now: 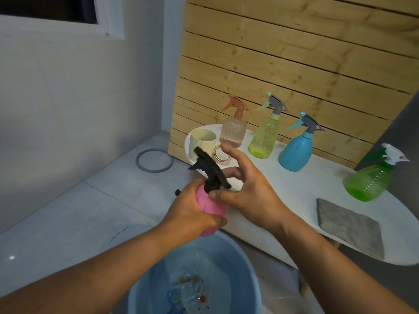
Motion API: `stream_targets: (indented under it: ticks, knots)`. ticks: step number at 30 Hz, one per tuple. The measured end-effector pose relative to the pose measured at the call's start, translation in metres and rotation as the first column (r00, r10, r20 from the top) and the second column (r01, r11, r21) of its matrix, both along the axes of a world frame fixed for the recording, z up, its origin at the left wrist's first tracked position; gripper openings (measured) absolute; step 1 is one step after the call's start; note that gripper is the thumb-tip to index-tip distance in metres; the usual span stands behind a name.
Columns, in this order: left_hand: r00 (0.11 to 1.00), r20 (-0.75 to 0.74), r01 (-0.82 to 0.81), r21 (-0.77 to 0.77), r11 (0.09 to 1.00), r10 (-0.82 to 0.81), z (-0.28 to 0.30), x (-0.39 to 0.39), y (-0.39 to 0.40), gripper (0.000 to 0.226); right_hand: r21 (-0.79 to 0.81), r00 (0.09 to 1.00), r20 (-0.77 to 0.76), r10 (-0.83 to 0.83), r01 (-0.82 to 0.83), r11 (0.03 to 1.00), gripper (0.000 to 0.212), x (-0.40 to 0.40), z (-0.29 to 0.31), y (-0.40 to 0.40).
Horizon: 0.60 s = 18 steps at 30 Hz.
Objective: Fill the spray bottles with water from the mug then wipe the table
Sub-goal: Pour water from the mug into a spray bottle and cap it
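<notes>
Above the blue basin (226,257) of water, the left hand (192,214) is gripping the pink spray bottle (209,206) around its body, fingers curled round it, holding it tilted. The right hand (247,189) is pinching the bottle's neck just under the black trigger head (209,169) with thumb and a finger; the remaining fingers are spreading loosely outward. On the white table (306,193) behind, a cream mug (203,143) is standing at the left end, with a peach ribbed spray bottle (233,132) just beside it. A yellow-green spray bottle (264,137), a blue spray bottle (295,148) and a green spray bottle (369,180) are standing in a row further right, all upright and apart from each other. A grey cloth (351,225) is lying flat near the table's near edge. A grey ring (154,160) is lying on the floor to the left.
</notes>
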<state>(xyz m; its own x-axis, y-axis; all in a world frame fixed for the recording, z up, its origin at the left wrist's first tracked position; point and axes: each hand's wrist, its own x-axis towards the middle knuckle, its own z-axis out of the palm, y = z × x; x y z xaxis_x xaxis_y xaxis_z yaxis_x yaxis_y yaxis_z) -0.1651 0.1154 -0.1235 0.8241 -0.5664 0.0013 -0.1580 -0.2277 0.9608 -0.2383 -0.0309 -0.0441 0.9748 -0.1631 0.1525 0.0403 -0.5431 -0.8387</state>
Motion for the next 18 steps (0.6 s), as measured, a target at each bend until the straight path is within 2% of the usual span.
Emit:
stream_targets:
  ticks: [4,8,11,15,18]
  knots:
    - [1.0,-0.008,0.01,0.004,1.0,-0.01,-0.001,-0.001,0.0,0.075,-0.081,1.0,-0.018,-0.023,0.022,0.996,0.11,-0.001,0.001,0.007]
    - [1.0,-0.003,-0.014,0.0,1.0,0.014,0.0,-0.003,-0.001,0.078,0.04,1.0,-0.01,0.024,-0.023,0.999,0.114,-0.001,0.001,0.005]
    - [0.999,-0.008,-0.038,-0.011,0.999,0.038,0.002,-0.003,-0.001,0.081,0.081,1.0,0.009,-0.021,0.02,0.997,0.112,-0.001,0.001,0.008]
    - [0.999,-0.004,-0.043,-0.005,0.999,0.043,0.004,-0.003,0.0,0.071,0.127,0.995,0.031,-0.091,0.086,0.988,0.119,0.0,-0.006,0.013]
    - [0.998,0.006,-0.057,0.0,0.998,0.057,0.005,-0.003,-0.001,0.068,0.145,0.997,0.003,-0.075,0.074,0.987,0.125,0.003,-0.008,0.009]
